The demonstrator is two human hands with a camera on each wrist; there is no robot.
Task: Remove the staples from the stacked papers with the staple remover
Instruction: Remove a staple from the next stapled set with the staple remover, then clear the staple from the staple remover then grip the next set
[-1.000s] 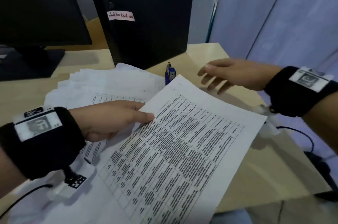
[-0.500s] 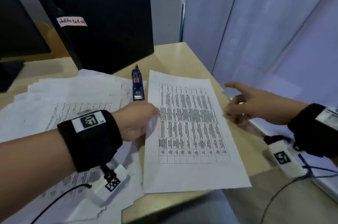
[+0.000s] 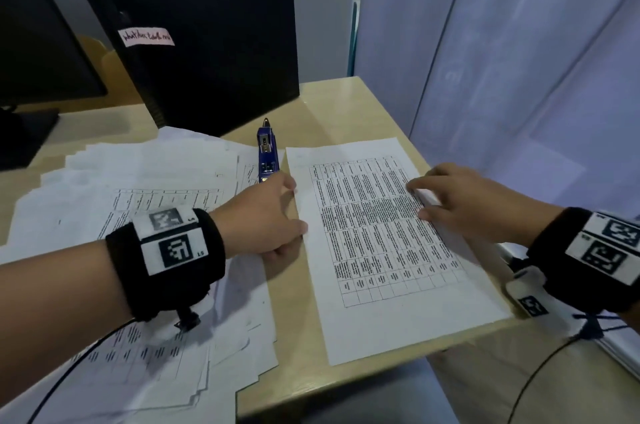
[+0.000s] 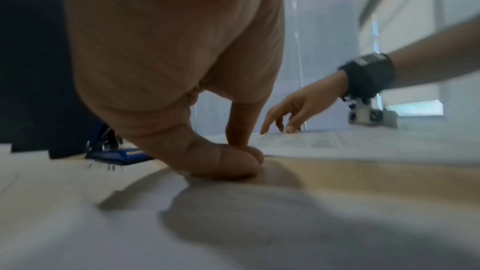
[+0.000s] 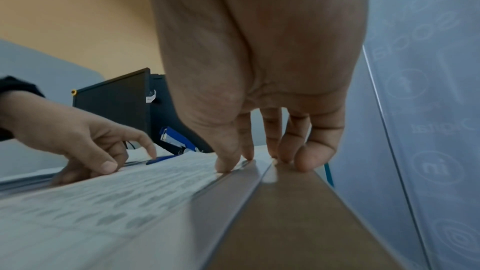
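Head view: printed sheet (image 3: 374,236) lay flat on the desk (image 3: 332,101), right of the spread papers (image 3: 145,181). Left hand (image 3: 263,216) rested fingertips at its left edge, gripping nothing. Right hand (image 3: 460,202) pressed straight fingers on its right edge. Blue staple remover (image 3: 267,155) lay unheld between pile and sheet.

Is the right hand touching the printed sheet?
Touching. The right wrist view shows the right hand's fingertips pressed onto the printed sheet's edge.
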